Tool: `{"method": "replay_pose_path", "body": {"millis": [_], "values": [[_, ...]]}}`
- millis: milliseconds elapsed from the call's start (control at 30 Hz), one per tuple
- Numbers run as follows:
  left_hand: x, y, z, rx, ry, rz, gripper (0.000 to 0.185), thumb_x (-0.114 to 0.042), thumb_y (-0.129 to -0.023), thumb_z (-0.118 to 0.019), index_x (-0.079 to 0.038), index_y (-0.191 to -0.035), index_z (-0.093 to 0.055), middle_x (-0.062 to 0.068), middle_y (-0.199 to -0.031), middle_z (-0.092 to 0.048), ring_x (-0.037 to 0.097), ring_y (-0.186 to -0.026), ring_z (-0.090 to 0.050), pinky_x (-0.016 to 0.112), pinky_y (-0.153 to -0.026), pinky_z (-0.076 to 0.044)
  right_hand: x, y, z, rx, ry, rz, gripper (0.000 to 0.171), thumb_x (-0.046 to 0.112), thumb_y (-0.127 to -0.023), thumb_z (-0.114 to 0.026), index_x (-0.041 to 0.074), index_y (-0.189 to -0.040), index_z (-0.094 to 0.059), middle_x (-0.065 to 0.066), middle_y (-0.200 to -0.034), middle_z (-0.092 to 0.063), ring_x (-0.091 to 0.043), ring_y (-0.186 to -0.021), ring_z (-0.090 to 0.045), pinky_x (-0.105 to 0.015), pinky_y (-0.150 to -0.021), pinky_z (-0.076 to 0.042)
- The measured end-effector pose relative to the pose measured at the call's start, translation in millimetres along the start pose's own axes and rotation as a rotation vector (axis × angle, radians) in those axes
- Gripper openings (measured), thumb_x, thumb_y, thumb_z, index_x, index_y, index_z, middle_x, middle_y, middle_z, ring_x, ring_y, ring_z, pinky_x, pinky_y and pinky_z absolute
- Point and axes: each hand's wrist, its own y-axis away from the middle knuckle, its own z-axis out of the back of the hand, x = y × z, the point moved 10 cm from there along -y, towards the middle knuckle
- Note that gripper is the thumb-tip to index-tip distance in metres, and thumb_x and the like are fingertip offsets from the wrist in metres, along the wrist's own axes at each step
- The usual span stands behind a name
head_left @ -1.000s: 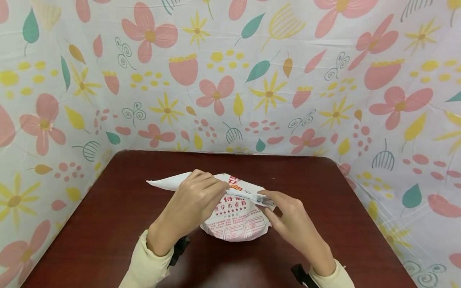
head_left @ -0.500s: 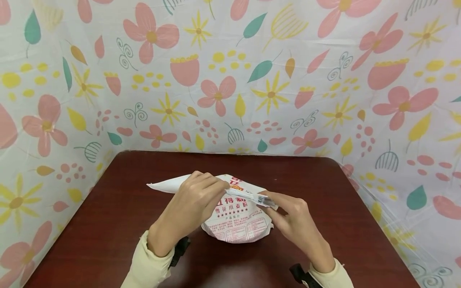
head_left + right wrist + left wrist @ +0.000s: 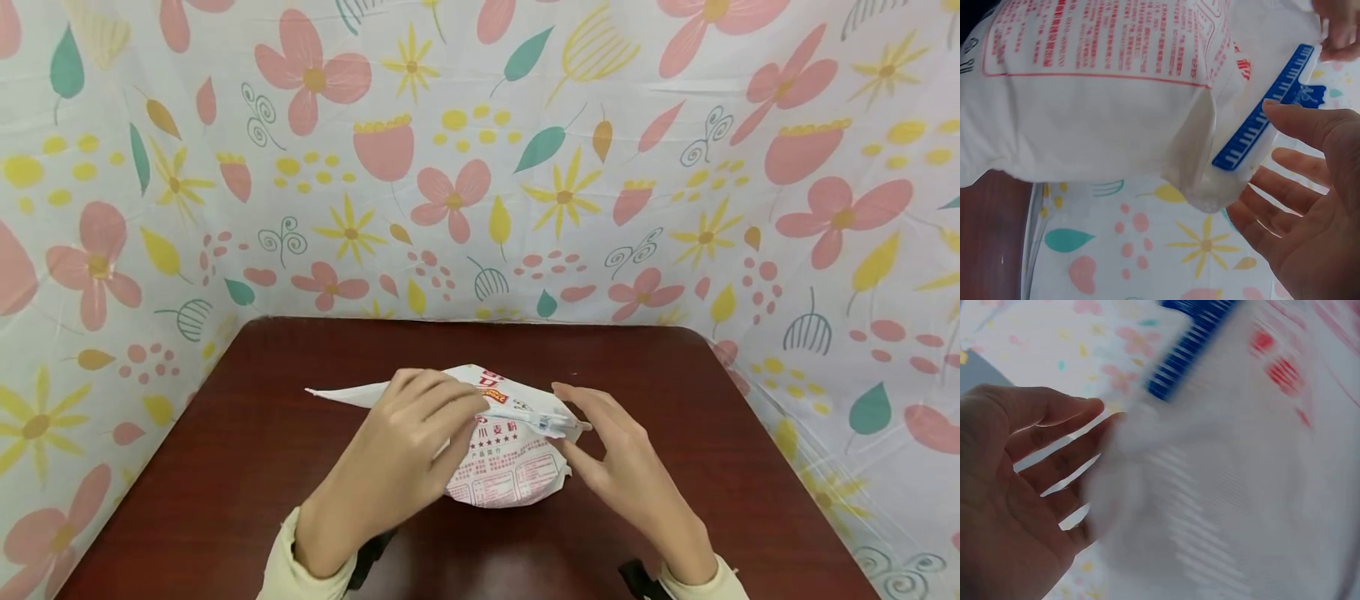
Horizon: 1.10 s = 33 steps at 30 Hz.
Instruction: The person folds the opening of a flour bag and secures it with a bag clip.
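Observation:
A white flour bag point(image 3: 510, 475) with red print stands in the middle of the table, its top folded over. A blue, ruler-marked bag clip point(image 3: 1254, 125) lies across that top in the right wrist view. My left hand point(image 3: 405, 450) is at the bag's upper left, fingers loosely bent and thumb apart; in the left wrist view its fingertips are beside the blurred bag. On the other side my right hand point(image 3: 630, 467) is spread around the clip's end. Its thumb appears to touch the clip in the right wrist view, while the fingers are spread behind the bag's edge.
The dark red-brown table point(image 3: 225, 467) carries the bag. A flower-printed cloth point(image 3: 480, 167) hangs behind the table and along both sides. A pointed white corner of the bag point(image 3: 345, 393) sticks out to the left.
Both hands have loosened their hold on the bag's folded top. My right fingers have spread apart, the left hand has shifted slightly right, and the bag's top has sunk a little.

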Motion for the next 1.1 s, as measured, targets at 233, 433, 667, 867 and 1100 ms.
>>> {"method": "replay_pose_path", "body": {"millis": [233, 433, 667, 867, 1100], "values": [[-24.1, 3.9, 12.8, -0.069, 0.025, -0.079, 0.021, -0.013, -0.101, -0.051, -0.009, -0.104, -0.072, 0.000, -0.104, -0.070, 0.019, -0.097, -0.063, 0.034, -0.090, -0.048, -12, 14, -1, 0.041, 0.065, -0.066, 0.075, 0.017, -0.080, -0.083, 0.020, -0.146, -0.048, 0.004, -0.140, -0.054, -0.012, -0.124, -0.052, -0.010, -0.104, -0.031], [-22.9, 10.5, 12.8, -0.118, 0.058, -0.119, 0.022, -0.012, -0.101, -0.050, -0.007, -0.100, -0.072, 0.002, -0.100, -0.070, 0.018, -0.090, -0.064, 0.030, -0.081, -0.050, -19, 31, 4, -0.035, 0.043, -0.073, 0.074, 0.010, -0.077, -0.085, 0.015, -0.143, -0.051, 0.002, -0.135, -0.058, -0.018, -0.115, -0.059, -0.011, -0.102, -0.036], [-34.2, 28.5, 18.3, -0.228, 0.086, -0.284, 0.019, -0.004, -0.096, -0.053, -0.004, -0.091, -0.071, 0.002, -0.089, -0.068, 0.015, -0.079, -0.062, 0.024, -0.074, -0.050, -30, 49, 7, -0.080, 0.054, -0.116, 0.074, 0.004, -0.078, -0.083, 0.013, -0.143, -0.051, -0.001, -0.132, -0.061, -0.019, -0.112, -0.061, -0.011, -0.100, -0.037], [-28.4, 55.0, 9.1, -0.213, 0.110, -0.291, 0.019, -0.003, -0.096, -0.053, -0.005, -0.089, -0.070, -0.001, -0.081, -0.066, 0.011, -0.070, -0.058, 0.018, -0.065, -0.045, -35, 60, -1, -0.045, 0.070, -0.117, 0.072, 0.004, -0.078, -0.083, 0.011, -0.143, -0.051, -0.001, -0.129, -0.062, -0.017, -0.110, -0.060, -0.007, -0.099, -0.033], [18.4, 95.8, -17.5, -0.125, 0.050, -0.014, 0.019, -0.019, -0.101, -0.057, -0.012, -0.090, -0.070, -0.005, -0.084, -0.067, 0.010, -0.076, -0.062, 0.029, -0.068, -0.052, -47, 67, -17, 0.004, 0.088, -0.178, 0.074, 0.013, -0.082, -0.082, 0.007, -0.146, -0.046, -0.004, -0.127, -0.064, -0.019, -0.110, -0.063, -0.005, -0.096, -0.033]]}}
